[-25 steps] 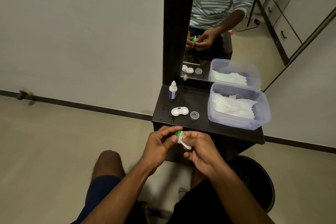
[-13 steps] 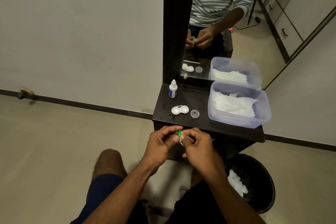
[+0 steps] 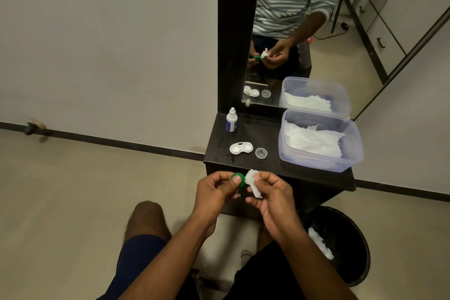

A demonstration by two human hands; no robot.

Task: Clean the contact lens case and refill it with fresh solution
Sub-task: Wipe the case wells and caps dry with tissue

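My left hand point(image 3: 214, 192) pinches a small green lens-case cap point(image 3: 239, 181) between thumb and fingers, just in front of the dark shelf point(image 3: 275, 165). My right hand point(image 3: 270, 196) holds a crumpled white tissue point(image 3: 253, 182) right beside the cap. The white lens case point(image 3: 241, 148) lies open on the shelf, both wells facing up. A clear cap point(image 3: 261, 153) sits just to its right. The solution bottle point(image 3: 231, 120) stands upright behind the case, with its cap on.
A clear plastic tub point(image 3: 350, 153) holding white tissues fills the shelf's right side. A mirror point(image 3: 304, 31) rises behind the shelf. A black bin point(image 3: 358, 246) with a used tissue stands on the floor at lower right. My knees are below the hands.
My hands have come apart: the tissue was pressed against the green cap before, and it now sits beside the cap in my right hand.
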